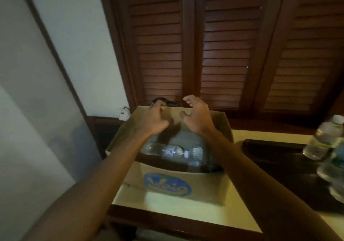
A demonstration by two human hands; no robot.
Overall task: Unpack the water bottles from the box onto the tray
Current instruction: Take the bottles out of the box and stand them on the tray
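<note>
Both of my hands are up over the open cardboard box [167, 188], empty. My left hand [154, 118] has curled, spread fingers, the fingertips near the box's far rim; my right hand [195, 114] is loosely clawed, fingers apart, gripping nothing. Down in the box I can see a clear water bottle [167, 151] lying on its side, with another bottle [196, 157] just beside it to the right. The box sits on a pale tabletop [176, 209]. To its right lies a dark tray [275, 159], already carrying upright bottles [323, 138] at the frame's right edge. Dark louvered shutters [223, 45] behind.
</note>
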